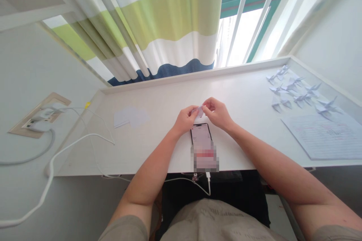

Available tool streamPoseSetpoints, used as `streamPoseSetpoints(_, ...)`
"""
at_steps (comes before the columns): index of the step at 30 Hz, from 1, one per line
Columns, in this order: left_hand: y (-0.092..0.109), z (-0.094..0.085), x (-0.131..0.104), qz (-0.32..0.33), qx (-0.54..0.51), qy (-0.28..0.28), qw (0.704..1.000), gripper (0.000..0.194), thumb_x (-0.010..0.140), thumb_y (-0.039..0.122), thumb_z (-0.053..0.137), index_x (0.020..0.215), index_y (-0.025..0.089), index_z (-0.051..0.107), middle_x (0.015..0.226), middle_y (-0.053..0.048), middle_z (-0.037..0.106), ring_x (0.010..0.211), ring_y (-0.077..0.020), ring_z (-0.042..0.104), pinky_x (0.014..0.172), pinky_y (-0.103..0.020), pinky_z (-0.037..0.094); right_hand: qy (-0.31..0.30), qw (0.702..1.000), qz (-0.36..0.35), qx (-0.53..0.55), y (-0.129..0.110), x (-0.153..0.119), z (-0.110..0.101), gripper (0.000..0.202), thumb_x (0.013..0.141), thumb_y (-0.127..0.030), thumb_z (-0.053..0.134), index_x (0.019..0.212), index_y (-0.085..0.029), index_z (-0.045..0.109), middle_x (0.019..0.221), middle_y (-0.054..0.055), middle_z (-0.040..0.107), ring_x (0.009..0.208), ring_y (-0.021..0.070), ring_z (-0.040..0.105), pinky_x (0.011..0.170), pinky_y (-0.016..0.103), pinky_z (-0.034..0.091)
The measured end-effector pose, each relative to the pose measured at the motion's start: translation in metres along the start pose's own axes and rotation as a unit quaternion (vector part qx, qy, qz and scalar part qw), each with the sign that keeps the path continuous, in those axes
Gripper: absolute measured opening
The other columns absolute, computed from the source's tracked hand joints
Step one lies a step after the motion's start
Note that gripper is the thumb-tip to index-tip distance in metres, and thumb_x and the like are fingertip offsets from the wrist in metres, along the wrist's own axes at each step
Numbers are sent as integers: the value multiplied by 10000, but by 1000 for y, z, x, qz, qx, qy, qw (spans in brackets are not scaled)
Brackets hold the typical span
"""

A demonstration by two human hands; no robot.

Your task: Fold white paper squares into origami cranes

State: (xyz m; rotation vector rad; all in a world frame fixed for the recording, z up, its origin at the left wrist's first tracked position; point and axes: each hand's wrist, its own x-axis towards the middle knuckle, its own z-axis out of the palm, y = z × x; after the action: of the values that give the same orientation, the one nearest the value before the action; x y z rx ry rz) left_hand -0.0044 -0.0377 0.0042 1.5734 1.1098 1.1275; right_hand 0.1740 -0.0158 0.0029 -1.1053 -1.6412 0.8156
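Between my two hands is a small piece of folded white paper, held just above the desk. My left hand pinches its left side with thumb and fingers. On the other side, my right hand grips the upper right edge between thumb and fingertips. The fingers cover part of the paper, so its full shape is hidden. Directly below the hands lies a phone, its screen lit and partly blurred out, with a white cable plugged in at the near end.
Several folded paper cranes stand at the desk's right, behind a lined, written sheet. White paper squares lie at left. Charging cables run from a wall socket. A raised rim borders the desk by the curtain.
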Motion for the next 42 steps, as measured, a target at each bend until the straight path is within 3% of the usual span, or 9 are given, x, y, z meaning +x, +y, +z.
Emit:
streamPoseSetpoints(4, 2, -3, 3, -32, -70, 4, 997, 334, 956, 507, 720, 1018, 179, 738, 846, -57, 746, 680, -146, 651, 640, -281, 503, 3, 996, -85, 2, 4, 1, -3, 44, 926, -268, 638, 962, -247, 625, 868, 38, 720, 806, 226, 703, 755, 399, 602)
streamPoseSetpoints(9, 9, -16, 2, -89, -117, -40, 988, 438, 873, 516, 837, 1114, 195, 662, 846, -50, 764, 640, -109, 578, 639, -267, 432, -83, 952, -263, -132, 4, 1, -19, 267, 949, -139, 595, 1113, -296, 737, 1301, 106, 679, 1209, 324, 612, 1037, 583, 550)
streamPoseSetpoints(13, 13, -27, 1, -111, -87, -95, 985, 340, 856, 441, 848, 1041, 192, 712, 873, -61, 767, 735, -140, 629, 722, -306, 464, -167, 927, -299, -155, 4, 1, -24, 212, 995, -170, 609, 1040, -302, 769, 1294, 92, 670, 1204, 305, 611, 1008, 537, 573)
streamPoseSetpoints(17, 14, -30, 2, -119, -76, -94, 985, 283, 859, 340, 805, 1092, 192, 741, 836, -38, 743, 739, -144, 623, 745, -318, 477, -186, 926, -284, -163, 8, 1, -24, 171, 1043, -264, 623, 987, -287, 783, 1267, 99, 665, 1149, 291, 620, 986, 518, 574)
streamPoseSetpoints(21, 16, -33, 1, -125, -90, -103, 983, 292, 860, 308, 796, 1084, 210, 636, 762, 6, 713, 691, -116, 588, 709, -275, 446, -225, 929, -256, -145, 12, 2, -25, 168, 1050, -302, 642, 1053, -306, 810, 1275, 105, 656, 1192, 302, 584, 1007, 519, 551)
streamPoseSetpoints(27, 21, -37, 0, -117, -90, -162, 976, 234, 875, 324, 773, 987, 212, 601, 695, 42, 629, 652, -96, 516, 692, -263, 415, -270, 939, -202, -67, 9, 1, -25, 188, 1057, -296, 605, 1028, -262, 788, 1071, 81, 682, 970, 233, 649, 865, 407, 560)
streamPoseSetpoints(33, 18, -35, 1, -109, -36, -145, 983, 85, 838, 262, 685, 821, 179, 685, 759, -1, 638, 703, -114, 535, 722, -287, 428, -249, 953, -168, -28, 10, 1, -21, 198, 1025, -382, 653, 958, -242, 775, 1006, 73, 707, 877, 214, 690, 822, 402, 588)
streamPoseSetpoints(38, 19, -34, 0, -78, 33, -143, 986, 165, 816, 334, 770, 878, 182, 759, 821, -15, 681, 782, -149, 566, 750, -299, 430, -211, 971, -108, 12, 14, 3, -19, 296, 978, -515, 699, 912, -241, 792, 997, 77, 732, 854, 214, 722, 819, 409, 634)
streamPoseSetpoints(42, 22, -34, -1, -34, 65, -106, 992, 229, 816, 378, 841, 905, 181, 768, 798, -1, 675, 753, -138, 528, 748, -300, 408, -182, 979, -75, 44, 11, 4, -19, 336, 942, -570, 732, 904, -242, 793, 964, 72, 756, 853, 225, 726, 849, 435, 631)
